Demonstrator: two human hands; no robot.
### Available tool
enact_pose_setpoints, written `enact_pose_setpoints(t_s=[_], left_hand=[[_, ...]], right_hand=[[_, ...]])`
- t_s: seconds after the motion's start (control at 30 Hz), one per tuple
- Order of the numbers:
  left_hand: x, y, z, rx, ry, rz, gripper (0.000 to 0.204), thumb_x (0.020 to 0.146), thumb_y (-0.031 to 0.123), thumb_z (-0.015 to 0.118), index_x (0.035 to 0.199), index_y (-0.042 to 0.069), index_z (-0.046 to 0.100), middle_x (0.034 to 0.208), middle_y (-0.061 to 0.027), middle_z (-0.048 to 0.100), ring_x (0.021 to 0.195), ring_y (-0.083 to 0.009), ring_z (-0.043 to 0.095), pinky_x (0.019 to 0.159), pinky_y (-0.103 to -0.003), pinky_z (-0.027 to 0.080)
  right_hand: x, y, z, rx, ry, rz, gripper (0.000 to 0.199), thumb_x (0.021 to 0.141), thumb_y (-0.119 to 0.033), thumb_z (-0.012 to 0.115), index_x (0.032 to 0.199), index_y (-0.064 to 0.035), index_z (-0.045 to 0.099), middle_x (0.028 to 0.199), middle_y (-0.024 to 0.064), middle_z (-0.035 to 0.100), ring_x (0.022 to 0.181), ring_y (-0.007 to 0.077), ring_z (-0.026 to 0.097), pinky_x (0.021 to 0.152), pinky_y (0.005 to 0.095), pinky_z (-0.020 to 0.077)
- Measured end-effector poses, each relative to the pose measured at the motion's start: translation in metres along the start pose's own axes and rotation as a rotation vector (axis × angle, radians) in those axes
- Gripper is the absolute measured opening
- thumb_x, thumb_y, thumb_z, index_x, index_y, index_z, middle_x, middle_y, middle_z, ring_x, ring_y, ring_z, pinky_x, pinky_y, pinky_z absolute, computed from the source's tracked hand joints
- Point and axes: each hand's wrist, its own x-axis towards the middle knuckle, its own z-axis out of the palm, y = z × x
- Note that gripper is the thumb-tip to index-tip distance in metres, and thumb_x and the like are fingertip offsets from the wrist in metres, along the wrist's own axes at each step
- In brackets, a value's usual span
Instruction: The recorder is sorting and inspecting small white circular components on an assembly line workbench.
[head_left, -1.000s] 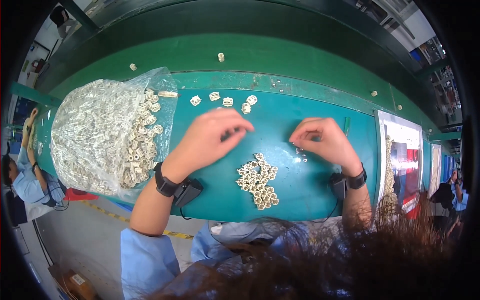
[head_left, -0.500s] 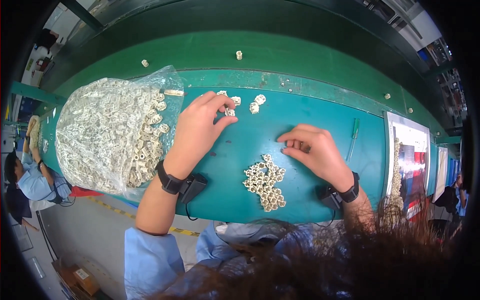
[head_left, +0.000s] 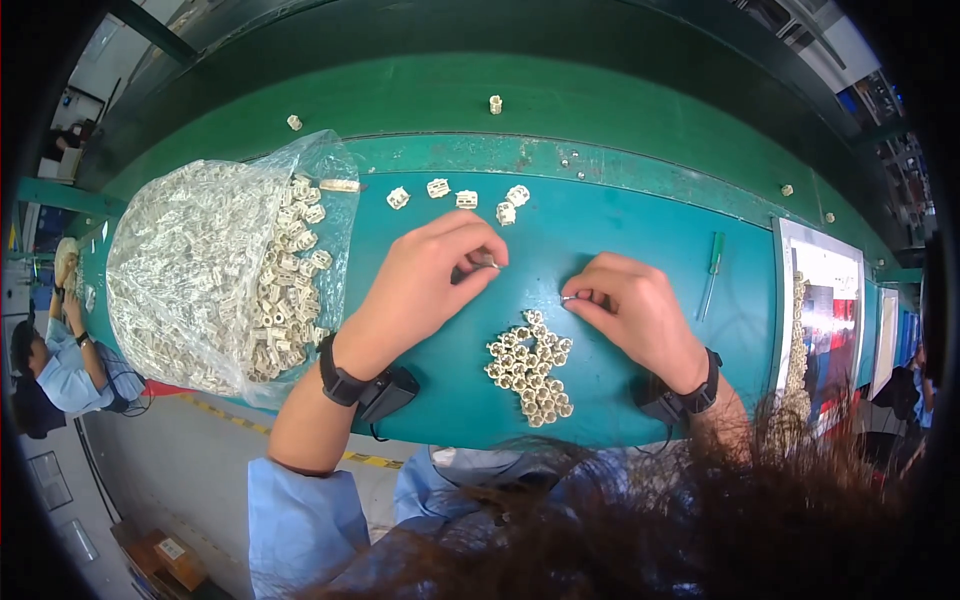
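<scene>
cream parts (head_left: 285, 300) in clear bag (head_left: 170, 280), left hand (head_left: 420, 275), right hand (head_left: 638, 308) tight on small pieces (head_left: 569, 297)

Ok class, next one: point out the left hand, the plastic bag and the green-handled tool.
Left hand (head_left: 428, 270): head view, on the back of the hand.
Plastic bag (head_left: 195, 275): head view, on its bulging side.
Green-handled tool (head_left: 716, 254): head view, on the handle.

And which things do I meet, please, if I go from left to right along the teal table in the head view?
Clear bag of cream parts → left hand → pile of cream parts → right hand → green-handled tool → white-edged board.
</scene>
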Motion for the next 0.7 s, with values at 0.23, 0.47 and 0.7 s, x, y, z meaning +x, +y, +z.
enact_pose_setpoints(t_s=[0.23, 0.47, 0.7], left_hand=[[0.001, 0.010, 0.025, 0.004, -0.024, 0.004, 0.023, 0.089, 0.009, 0.091, 0.108, 0.011, 0.079, 0.101, -0.0015, 0.078, 0.101, -0.0222, 0.074, 0.081, -0.037, 0.062], [-0.003, 0.000, 0.032, 0.127, -0.008, 0.090, 0.027, 0.085, 0.014, 0.095, 0.108, 0.010, 0.082, 0.101, -0.0024, 0.079, 0.093, -0.0232, 0.070, 0.083, -0.036, 0.057], [-0.003, -0.003, 0.035, 0.132, 0.004, 0.102, 0.026, 0.085, 0.018, 0.095, 0.106, 0.010, 0.081, 0.100, -0.0019, 0.079, 0.089, -0.0239, 0.070, 0.083, -0.037, 0.056]], right_hand=[[0.002, -0.005, -0.001, 0.056, 0.008, 0.062, 0.014, 0.092, -0.002, 0.087, 0.106, -0.0032, 0.085, 0.092, 0.0071, 0.075, 0.075, 0.0164, 0.071, 0.063, 0.0321, 0.0552], [0.011, -0.018, 0.013, 0.119, 0.118, -0.004, 0.017, 0.091, -0.001, 0.088, 0.108, -0.0038, 0.086, 0.095, 0.0052, 0.077, 0.076, 0.0122, 0.071, 0.058, 0.0286, 0.0502], [0.014, -0.019, 0.021, 0.107, 0.113, -0.058, 0.020, 0.090, 0.001, 0.089, 0.110, -0.0037, 0.086, 0.096, 0.0050, 0.077, 0.077, 0.0126, 0.071, 0.058, 0.0280, 0.0493]])
